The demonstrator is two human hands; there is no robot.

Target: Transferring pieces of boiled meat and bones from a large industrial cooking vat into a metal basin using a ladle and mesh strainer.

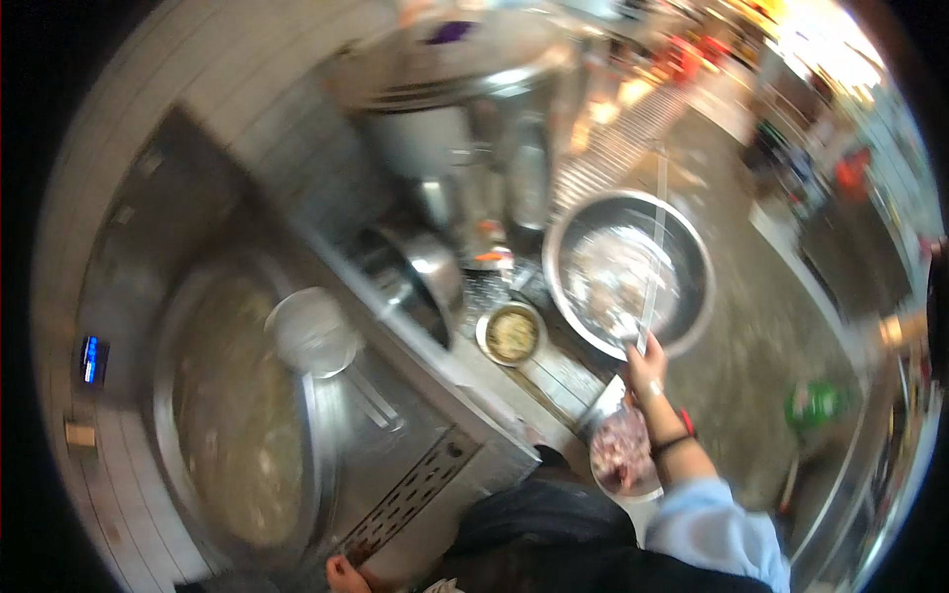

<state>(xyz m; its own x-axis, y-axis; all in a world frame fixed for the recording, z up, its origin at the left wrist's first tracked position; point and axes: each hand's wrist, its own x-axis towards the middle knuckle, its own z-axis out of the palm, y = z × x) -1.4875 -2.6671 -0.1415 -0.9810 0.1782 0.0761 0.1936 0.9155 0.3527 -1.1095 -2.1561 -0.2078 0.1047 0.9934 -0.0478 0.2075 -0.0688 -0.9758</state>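
My right hand [646, 367] grips a long, thin, pale strip like a metal utensil handle [658, 230]. The strip runs upward across a large round metal basin [554, 274] that holds water and some blurred pale pieces. Below that forearm, a metal bowl holds pinkish raw meat pieces [621, 448]. At the bottom edge, my left hand [347, 574] shows only partly, with curled fingers close to the front of the steel stove; whether it holds anything is unclear. A round strainer [315, 333] rests at the rim of a big pot of cloudy liquid [245, 415].
A small bowl of yellowish chopped food [513, 335] stands beside the basin. Behind it are a tilted metal pot [430, 274] and a tall steel vessel [445, 148]. A metal ledge [415, 326] edges the stove. On the right, a green object [815, 404] lies near the counter.
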